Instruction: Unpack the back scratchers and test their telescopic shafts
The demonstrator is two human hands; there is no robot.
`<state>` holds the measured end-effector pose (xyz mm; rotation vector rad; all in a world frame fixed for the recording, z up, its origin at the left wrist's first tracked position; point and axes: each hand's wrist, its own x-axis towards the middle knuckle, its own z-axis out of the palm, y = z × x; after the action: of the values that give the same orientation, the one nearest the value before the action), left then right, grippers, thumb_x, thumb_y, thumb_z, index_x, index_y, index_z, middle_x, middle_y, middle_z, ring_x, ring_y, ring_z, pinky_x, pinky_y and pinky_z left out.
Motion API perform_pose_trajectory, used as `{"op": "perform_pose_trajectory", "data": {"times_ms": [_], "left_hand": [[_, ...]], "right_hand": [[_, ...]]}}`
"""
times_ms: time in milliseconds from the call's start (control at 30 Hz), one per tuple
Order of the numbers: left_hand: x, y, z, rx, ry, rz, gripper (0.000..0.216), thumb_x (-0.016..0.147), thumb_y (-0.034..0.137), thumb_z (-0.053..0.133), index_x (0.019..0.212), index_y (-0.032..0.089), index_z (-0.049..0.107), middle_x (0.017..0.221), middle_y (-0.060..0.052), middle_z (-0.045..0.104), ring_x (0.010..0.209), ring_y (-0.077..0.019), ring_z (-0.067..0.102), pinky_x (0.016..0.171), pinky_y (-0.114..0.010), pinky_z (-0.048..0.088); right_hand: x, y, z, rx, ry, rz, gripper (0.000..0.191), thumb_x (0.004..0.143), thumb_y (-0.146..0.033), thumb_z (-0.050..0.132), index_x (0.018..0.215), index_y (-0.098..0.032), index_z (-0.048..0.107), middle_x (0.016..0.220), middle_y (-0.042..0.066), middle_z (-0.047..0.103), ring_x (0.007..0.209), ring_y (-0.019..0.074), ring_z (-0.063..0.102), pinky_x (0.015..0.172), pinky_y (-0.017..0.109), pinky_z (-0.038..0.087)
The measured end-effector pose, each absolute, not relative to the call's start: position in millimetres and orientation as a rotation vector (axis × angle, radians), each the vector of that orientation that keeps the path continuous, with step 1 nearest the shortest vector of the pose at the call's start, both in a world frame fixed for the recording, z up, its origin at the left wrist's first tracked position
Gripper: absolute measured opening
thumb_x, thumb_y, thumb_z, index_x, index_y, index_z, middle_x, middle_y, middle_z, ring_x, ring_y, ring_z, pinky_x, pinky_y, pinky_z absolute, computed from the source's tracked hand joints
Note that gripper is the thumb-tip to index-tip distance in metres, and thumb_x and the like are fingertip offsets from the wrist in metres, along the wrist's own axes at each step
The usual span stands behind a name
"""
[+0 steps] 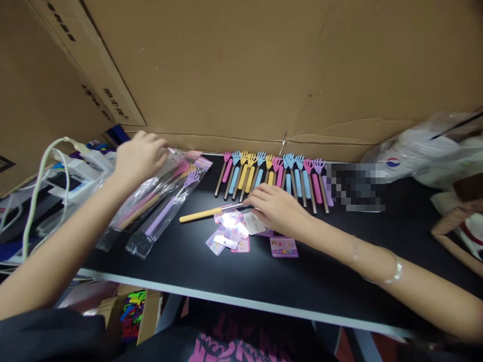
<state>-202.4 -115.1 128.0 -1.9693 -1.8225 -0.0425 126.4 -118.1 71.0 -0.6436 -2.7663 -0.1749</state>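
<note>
My left hand (139, 157) rests with curled fingers on top of a pile of clear plastic sleeves (158, 203) holding bagged back scratchers at the left of the black table (317, 281). My right hand (277, 208) lies on the table with its fingers closed around the metal shaft of a yellow-handled back scratcher (204, 213) lying flat. Small printed label cards (236, 234) are scattered just below that hand. Behind it, a row of several hand-shaped back scratchers (275, 176) in pink, blue, yellow and purple lies side by side.
A cardboard wall (264, 70) stands along the table's back edge. White cables and a power strip (75, 161) lie at the far left. A plastic bag (426, 151) sits at the right. A box of coloured items (132, 306) stands under the table.
</note>
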Motion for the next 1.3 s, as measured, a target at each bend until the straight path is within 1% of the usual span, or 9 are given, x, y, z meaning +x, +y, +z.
{"op": "perform_pose_trajectory", "data": {"times_ms": [233,433,667,833,900,967,1067,1167,1300], "left_hand": [[-142.2,-170.0,81.9,-2.494,-1.479,-0.089,0.034,0.092,0.048,0.046,0.106,0.022,0.065,0.1,-0.006,0.067,0.098,-0.0237,0.057,0.078,-0.032,0.044],[-127.3,-188.2,78.5,-2.347,-1.46,-0.263,0.028,0.098,0.03,0.035,0.094,0.017,0.06,0.081,-0.006,0.068,0.071,-0.0185,0.062,0.052,-0.027,0.033],[-94.0,-213.4,95.6,-2.395,-1.274,-0.429,0.034,0.099,0.033,0.034,0.075,0.02,0.054,0.054,0.001,0.057,0.045,-0.0136,0.052,0.043,-0.028,0.023],[-92.5,-237.3,107.2,-2.602,-1.345,-0.4,0.041,0.099,0.04,0.026,0.076,0.023,0.055,0.053,0.002,0.057,0.042,-0.012,0.05,0.042,-0.026,0.025],[-124.8,-241.7,111.5,-2.502,-1.527,-0.351,0.043,0.097,0.047,0.026,0.079,0.026,0.058,0.053,0.001,0.057,0.043,-0.0145,0.052,0.042,-0.026,0.025],[-172.1,-243.4,112.1,-2.01,-1.913,-0.296,0.044,0.093,0.05,0.022,0.087,0.027,0.06,0.042,0.001,0.047,0.034,-0.0185,0.043,0.04,-0.027,0.019],[-232.6,-241.2,104.8,-1.742,-2.302,-0.27,0.042,0.09,0.052,0.023,0.109,0.03,0.053,0.051,-0.002,0.055,0.046,-0.0254,0.056,0.044,-0.03,0.031],[-242.5,-231.1,97.1,-1.769,-2.305,-0.399,0.04,0.088,0.055,0.026,0.112,0.034,0.05,0.058,-0.001,0.059,0.051,-0.0252,0.058,0.049,-0.031,0.034],[-204.5,-203.4,101.3,-2.01,-2.146,-0.477,0.032,0.09,0.05,0.034,0.104,0.028,0.053,0.074,-0.001,0.066,0.06,-0.021,0.06,0.052,-0.027,0.036]], "right_hand": [[65.1,-103.8,44.1,-0.563,-2.758,-0.477,0.016,0.092,-0.022,0.047,0.089,-0.014,0.061,0.093,0.009,0.063,0.094,0.0234,0.049,0.076,0.035,0.03],[74.1,-115.5,69.6,-0.613,-2.648,-0.427,0.024,0.097,-0.019,0.035,0.094,-0.015,0.059,0.077,0.004,0.061,0.071,0.0161,0.05,0.061,0.03,0.027],[114.1,-156.0,104.1,-0.528,-2.688,-0.604,0.032,0.096,-0.018,0.034,0.081,-0.019,0.062,0.061,0.001,0.057,0.052,0.0115,0.046,0.048,0.03,0.021],[145.3,-174.9,115.9,-0.494,-2.634,-0.623,0.025,0.093,-0.018,0.041,0.083,-0.022,0.063,0.06,0.001,0.059,0.052,0.0127,0.05,0.046,0.03,0.026],[180.8,-165.1,118.9,-0.582,-2.585,-0.587,0.025,0.094,-0.022,0.04,0.087,-0.025,0.063,0.062,0.002,0.061,0.052,0.0144,0.052,0.046,0.03,0.028],[227.0,-147.3,118.2,-0.973,-2.418,-0.571,0.023,0.094,-0.027,0.039,0.092,-0.029,0.062,0.06,0.004,0.06,0.047,0.0155,0.05,0.046,0.032,0.027],[279.0,-120.4,109.8,-1.295,-2.372,-0.529,0.022,0.094,-0.036,0.04,0.104,-0.03,0.058,0.064,0.007,0.062,0.049,0.02,0.053,0.046,0.033,0.033],[268.6,-102.6,100.8,-0.953,-2.559,-0.502,0.021,0.095,-0.035,0.04,0.104,-0.024,0.056,0.085,0.01,0.068,0.068,0.0221,0.061,0.057,0.034,0.041],[177.9,-78.5,97.9,-0.518,-2.773,-0.513,0.024,0.096,-0.027,0.038,0.096,-0.019,0.061,0.083,0.007,0.062,0.075,0.0178,0.056,0.064,0.031,0.04]]}}
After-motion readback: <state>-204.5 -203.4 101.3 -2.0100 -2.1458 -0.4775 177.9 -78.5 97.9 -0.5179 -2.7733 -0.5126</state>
